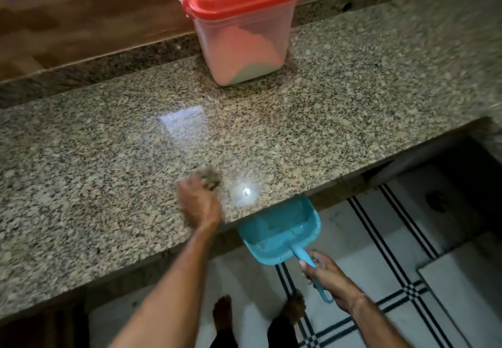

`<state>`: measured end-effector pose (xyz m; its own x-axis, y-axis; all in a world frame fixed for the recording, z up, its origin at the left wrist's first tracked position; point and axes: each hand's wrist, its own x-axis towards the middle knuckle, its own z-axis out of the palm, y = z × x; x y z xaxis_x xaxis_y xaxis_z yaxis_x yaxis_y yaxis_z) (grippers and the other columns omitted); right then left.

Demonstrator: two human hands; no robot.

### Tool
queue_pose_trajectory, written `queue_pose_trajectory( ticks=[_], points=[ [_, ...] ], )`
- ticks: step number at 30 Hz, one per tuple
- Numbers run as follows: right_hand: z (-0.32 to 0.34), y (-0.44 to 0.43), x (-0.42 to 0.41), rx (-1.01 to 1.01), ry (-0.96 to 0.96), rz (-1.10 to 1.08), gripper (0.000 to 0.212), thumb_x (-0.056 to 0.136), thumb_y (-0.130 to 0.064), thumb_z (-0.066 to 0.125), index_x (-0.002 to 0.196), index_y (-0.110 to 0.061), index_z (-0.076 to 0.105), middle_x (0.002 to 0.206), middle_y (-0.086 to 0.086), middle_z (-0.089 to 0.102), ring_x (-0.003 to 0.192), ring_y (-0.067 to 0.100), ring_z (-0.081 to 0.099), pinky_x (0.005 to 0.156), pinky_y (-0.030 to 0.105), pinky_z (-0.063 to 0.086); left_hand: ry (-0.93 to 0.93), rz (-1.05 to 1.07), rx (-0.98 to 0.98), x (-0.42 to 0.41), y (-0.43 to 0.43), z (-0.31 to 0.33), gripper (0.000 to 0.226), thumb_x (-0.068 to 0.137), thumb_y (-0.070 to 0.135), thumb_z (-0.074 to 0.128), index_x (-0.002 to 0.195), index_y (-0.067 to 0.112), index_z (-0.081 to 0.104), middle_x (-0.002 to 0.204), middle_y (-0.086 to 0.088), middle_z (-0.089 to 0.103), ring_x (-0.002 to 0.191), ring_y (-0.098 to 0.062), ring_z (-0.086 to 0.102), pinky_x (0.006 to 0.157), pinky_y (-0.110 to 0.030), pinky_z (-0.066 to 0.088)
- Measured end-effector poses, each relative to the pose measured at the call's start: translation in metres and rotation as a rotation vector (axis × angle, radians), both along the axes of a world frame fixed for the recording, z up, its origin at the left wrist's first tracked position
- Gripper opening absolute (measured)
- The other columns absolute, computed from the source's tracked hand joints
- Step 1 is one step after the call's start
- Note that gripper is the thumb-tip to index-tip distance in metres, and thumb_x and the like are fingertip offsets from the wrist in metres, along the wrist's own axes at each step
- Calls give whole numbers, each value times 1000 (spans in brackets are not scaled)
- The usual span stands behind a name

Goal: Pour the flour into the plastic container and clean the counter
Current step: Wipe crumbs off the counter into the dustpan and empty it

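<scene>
A clear plastic container point(241, 37) with a red lid and flour inside stands at the back of the granite counter point(339, 119). My left hand point(197, 202), blurred by motion, grips a small dark cloth or sponge point(213, 179) on the counter near its front edge. A small patch of white flour point(245, 191) lies just right of that hand. My right hand point(327, 277) grips the handle of a blue dustpan point(279, 230), held under the counter's front edge below the flour patch.
A wooden ledge point(81, 26) runs behind the counter. Below lies a white tiled floor point(380, 233) with dark stripes, and my feet show at the bottom. A dark opening point(448, 179) sits under the counter at right.
</scene>
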<state>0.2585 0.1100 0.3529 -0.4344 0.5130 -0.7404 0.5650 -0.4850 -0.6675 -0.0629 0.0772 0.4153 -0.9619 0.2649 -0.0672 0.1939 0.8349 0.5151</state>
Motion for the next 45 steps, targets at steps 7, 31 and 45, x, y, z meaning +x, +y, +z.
queue_pose_trajectory(
  ticks=[7, 31, 45],
  points=[
    [-9, 34, 24, -15, 30, 66, 15, 99, -24, 65, 111, -14, 66, 82, -1, 64, 77, 12, 59, 75, 32, 50, 52, 152, -280, 10, -54, -1, 41, 95, 21, 61, 131, 13, 43, 122, -19, 47, 100, -35, 49, 86, -47, 50],
    [-4, 79, 78, -3, 58, 28, 10, 102, -23, 61, 100, -14, 60, 79, -2, 59, 71, 8, 56, 70, 22, 49, 16, 72, -94, 50, 80, 2, 34, 92, 7, 58, 124, 16, 50, 118, -11, 54, 95, -23, 51, 79, -38, 47],
    [-8, 85, 58, 12, 10, 8, 17, 100, -20, 63, 112, -8, 65, 83, -2, 60, 73, 8, 57, 68, 22, 49, -74, -110, 127, 4, 155, -4, 21, 104, 20, 44, 115, 24, 61, 111, -3, 59, 100, -23, 60, 77, -34, 56]
  ],
)
